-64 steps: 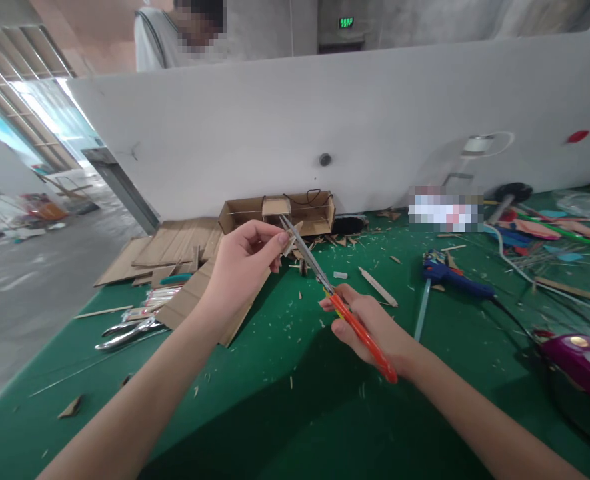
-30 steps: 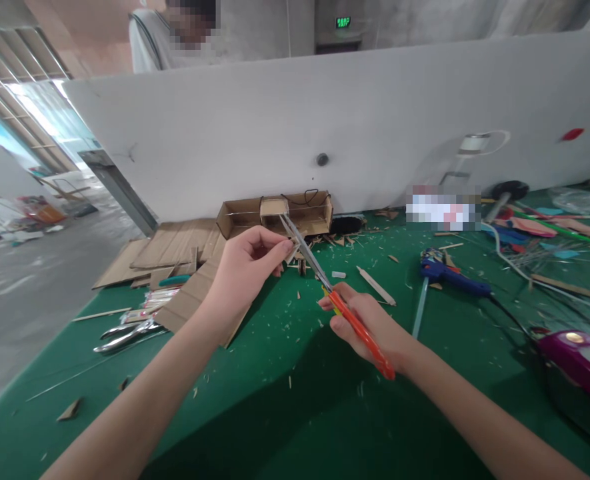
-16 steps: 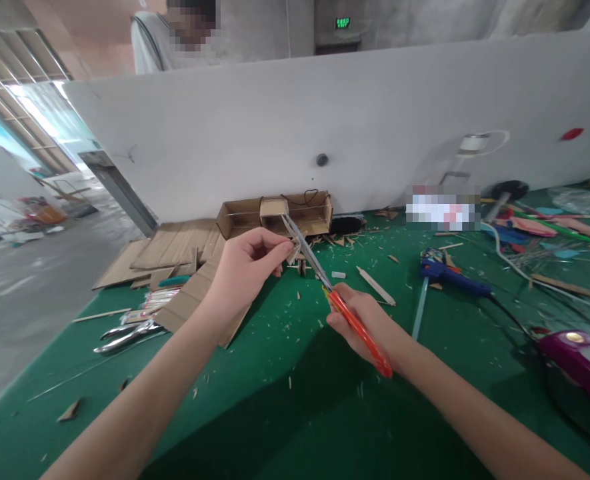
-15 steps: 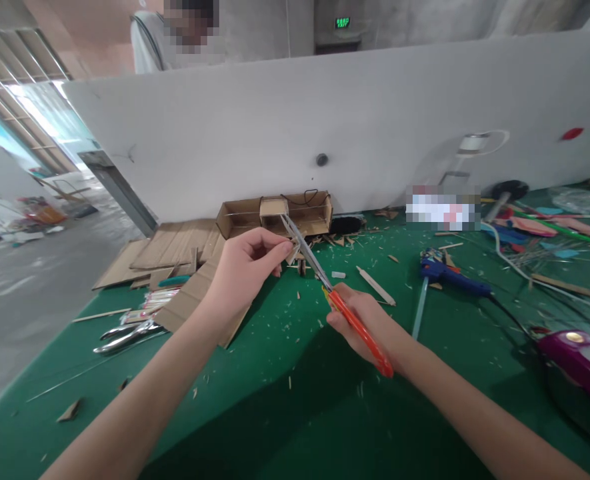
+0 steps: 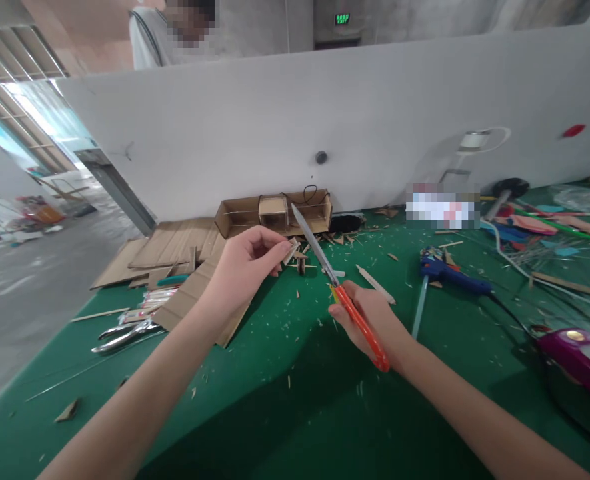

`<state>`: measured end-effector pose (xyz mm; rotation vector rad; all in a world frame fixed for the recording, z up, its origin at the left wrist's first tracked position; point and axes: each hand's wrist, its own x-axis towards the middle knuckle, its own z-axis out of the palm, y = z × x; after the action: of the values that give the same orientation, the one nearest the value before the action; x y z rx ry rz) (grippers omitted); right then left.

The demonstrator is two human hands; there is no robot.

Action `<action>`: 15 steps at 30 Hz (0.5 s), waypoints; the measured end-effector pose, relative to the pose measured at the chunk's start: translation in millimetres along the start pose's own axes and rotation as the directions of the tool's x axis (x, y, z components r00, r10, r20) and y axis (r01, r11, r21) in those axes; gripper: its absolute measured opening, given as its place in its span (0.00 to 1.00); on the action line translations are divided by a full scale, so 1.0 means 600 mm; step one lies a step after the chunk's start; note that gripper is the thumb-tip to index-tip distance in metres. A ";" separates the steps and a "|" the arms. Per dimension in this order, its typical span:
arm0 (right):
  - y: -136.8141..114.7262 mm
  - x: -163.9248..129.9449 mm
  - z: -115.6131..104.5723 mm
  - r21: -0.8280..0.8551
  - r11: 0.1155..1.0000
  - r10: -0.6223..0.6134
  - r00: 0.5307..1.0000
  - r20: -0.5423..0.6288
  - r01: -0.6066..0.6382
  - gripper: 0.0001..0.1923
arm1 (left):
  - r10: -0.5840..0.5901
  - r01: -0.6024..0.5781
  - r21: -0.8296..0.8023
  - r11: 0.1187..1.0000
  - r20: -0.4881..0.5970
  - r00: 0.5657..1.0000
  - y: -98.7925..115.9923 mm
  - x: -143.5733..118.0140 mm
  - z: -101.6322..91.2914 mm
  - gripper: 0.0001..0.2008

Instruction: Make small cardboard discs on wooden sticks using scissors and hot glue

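Above green table (image 5: pixel 285 413), scissors (image 5: pixel 342 293), cardboard scrap (image 5: pixel 289 250)

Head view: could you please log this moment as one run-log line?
left hand: pinches cardboard scrap | right hand: grips scissors | blades: beside scrap, shut

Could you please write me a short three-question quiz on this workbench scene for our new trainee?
1. True or false: the right hand grips orange-handled scissors.
2. What does the left hand pinch at its fingertips?
A. a small cardboard piece
B. a glue stick
C. a pair of pliers
3. Which tool lies on the green table to the right of the scissors, with a cord running from it?

Key
1. True.
2. A: the small cardboard piece, held beside the scissor blades.
3. The blue glue gun.
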<state>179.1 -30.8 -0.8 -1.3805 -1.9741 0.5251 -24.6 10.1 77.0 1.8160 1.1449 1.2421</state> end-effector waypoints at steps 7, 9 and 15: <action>0.017 0.006 0.020 0.189 0.975 0.141 0.984 -0.108 -0.119 0.18 | -0.141 -0.076 0.399 0.914 0.486 0.863 -0.007 -0.002 -0.006 0.10; 0.017 0.007 0.023 0.236 0.962 0.173 0.976 -0.135 -0.138 0.19 | -0.213 -0.134 0.462 0.877 0.623 0.753 -0.015 -0.007 0.000 0.09; 0.006 0.009 0.015 0.211 0.964 0.191 0.973 -0.127 -0.162 0.17 | -0.283 -0.335 0.537 0.774 0.767 0.575 -0.050 -0.021 0.020 0.09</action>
<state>174.0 -24.0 -8.1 -1.4327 -1.6426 0.6648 -24.6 10.4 42.2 2.4873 0.9836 -0.1958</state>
